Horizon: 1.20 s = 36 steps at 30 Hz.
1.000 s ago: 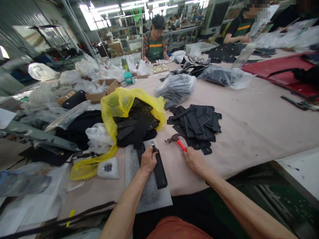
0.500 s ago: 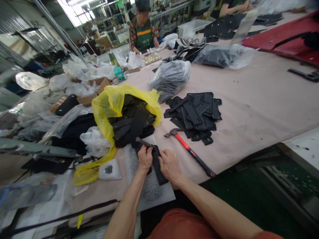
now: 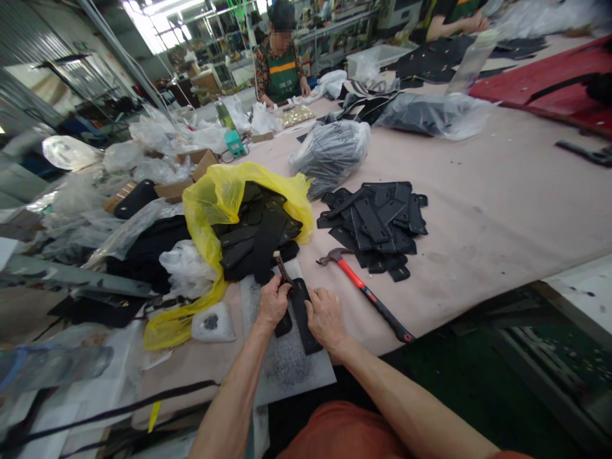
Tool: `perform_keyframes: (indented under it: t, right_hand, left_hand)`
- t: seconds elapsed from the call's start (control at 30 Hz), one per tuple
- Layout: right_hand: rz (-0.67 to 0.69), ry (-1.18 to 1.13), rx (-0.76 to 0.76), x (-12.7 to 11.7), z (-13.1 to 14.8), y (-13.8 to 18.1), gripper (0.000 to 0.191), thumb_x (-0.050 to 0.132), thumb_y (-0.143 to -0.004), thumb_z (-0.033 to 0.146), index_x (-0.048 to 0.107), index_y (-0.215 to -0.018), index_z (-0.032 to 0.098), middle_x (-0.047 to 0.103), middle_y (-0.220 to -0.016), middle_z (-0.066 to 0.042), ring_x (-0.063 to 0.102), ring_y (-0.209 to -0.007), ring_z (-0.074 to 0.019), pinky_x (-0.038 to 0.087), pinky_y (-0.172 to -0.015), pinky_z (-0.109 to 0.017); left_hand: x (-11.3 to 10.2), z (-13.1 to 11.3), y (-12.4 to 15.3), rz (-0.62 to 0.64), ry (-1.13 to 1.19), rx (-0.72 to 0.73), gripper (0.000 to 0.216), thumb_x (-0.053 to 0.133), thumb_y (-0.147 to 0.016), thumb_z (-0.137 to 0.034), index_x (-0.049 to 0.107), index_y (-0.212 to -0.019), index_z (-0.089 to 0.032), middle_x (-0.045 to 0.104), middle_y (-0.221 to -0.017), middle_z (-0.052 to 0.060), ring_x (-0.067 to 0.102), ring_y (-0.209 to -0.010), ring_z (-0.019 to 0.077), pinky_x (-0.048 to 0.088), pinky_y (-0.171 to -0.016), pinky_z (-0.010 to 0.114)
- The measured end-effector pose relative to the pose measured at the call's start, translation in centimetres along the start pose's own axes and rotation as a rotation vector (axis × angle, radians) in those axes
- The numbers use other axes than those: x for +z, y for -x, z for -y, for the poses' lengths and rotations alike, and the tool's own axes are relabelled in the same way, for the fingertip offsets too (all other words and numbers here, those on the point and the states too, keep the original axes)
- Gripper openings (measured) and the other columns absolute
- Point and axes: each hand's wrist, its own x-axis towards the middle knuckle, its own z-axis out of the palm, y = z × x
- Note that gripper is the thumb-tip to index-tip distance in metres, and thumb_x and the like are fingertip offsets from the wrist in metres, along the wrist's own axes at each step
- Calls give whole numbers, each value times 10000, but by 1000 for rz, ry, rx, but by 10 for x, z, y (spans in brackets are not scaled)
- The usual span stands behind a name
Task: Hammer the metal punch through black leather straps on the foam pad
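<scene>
At the lower centre of the frame, the left hand (image 3: 273, 301) has its fingers wrapped round a dark rod-shaped tool (image 3: 284, 269); the right hand (image 3: 326, 315) touches a black strip (image 3: 303, 315) on a speckled board (image 3: 291, 375), whether pinching it I cannot tell. Just right, a hammer (image 3: 366, 290) lies on the table (image 3: 478, 217).

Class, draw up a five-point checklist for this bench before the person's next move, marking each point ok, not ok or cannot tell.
1. Rod-shaped tool gripped by the left hand: ok.
2. Right hand touching the black strip beside it: ok, fingers at its edge.
3. That strip lying on the speckled board: ok.
4. Hammer in hand: not ok, it lies on the table.
5. Tool's lower end touching a strip: cannot tell, the left hand hides it.
</scene>
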Motion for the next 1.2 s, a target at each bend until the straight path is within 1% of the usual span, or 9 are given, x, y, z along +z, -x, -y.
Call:
perform_keyframes:
  t: [0.03,0.13,0.2,0.3,0.43,0.7,0.87,1.03,1.2]
  right_hand:
    - [-3,0,-1,0,0,0,261,445,-965,281,560,-1194,228,573,-1035,-71,484,-960,-226,311,-799,-352]
    - [-10,-2,5,1,1,1,288,448,-963,282,545,-1228,226,573,-1045,-76,486,-967,-225,316,-808,-351]
    - [-14,-5,3,2,1,1,312,454,-960,279,528,-1258,224,575,-1053,-79,487,-970,-227,318,-815,-351]
    - [-17,-10,-1,2,0,1,330,462,-954,269,516,-1277,224,578,-1052,-79,489,-978,-230,317,-821,-353]
    - [-27,-32,-2,3,0,1,308,464,-957,272,527,-1255,234,580,-1036,-66,489,-971,-229,317,-817,-348]
    - [-22,-13,4,3,0,0,279,462,-956,278,542,-1217,220,575,-1040,-76,483,-970,-234,317,-809,-350]
    - [-27,-27,3,2,-1,0,283,468,-951,276,542,-1218,218,570,-1032,-76,479,-972,-238,317,-816,-357]
    - [-15,-35,10,1,-1,0,293,458,-958,292,541,-1230,220,572,-1039,-85,477,-970,-245,311,-803,-362]
    - [-8,-61,13,1,-4,-1,361,463,-955,280,495,-1311,224,574,-1061,-85,473,-975,-245,309,-812,-362]
  left_hand:
    - [-2,0,1,-30,4,4,128,523,-838,-236,637,-806,-188,669,-727,-5,597,-672,143,462,-640,237]
    - [-1,2,5,-191,17,-42,158,529,-851,-267,660,-865,-181,700,-801,24,633,-754,168,488,-703,266]
    - [4,3,7,-227,28,-66,170,540,-850,-279,674,-881,-180,712,-823,35,648,-779,181,502,-723,282]
    - [13,5,9,-178,80,-50,160,543,-843,-258,683,-875,-188,723,-841,34,664,-792,181,518,-741,286]
    - [20,7,9,-128,120,-24,170,539,-843,-235,695,-889,-189,733,-896,43,677,-853,186,527,-797,298]
    - [26,12,11,-150,112,-45,175,541,-848,-230,698,-914,-191,743,-903,42,686,-853,186,544,-812,303]
    - [28,13,11,-146,68,-18,176,532,-860,-239,692,-920,-196,742,-930,44,687,-896,189,542,-838,299]
    - [31,9,10,-147,-32,25,176,524,-863,-222,688,-923,-206,744,-916,40,691,-882,192,538,-834,300]
    - [34,11,8,-143,-102,68,170,519,-862,-220,681,-909,-201,741,-912,52,691,-877,201,531,-832,310]
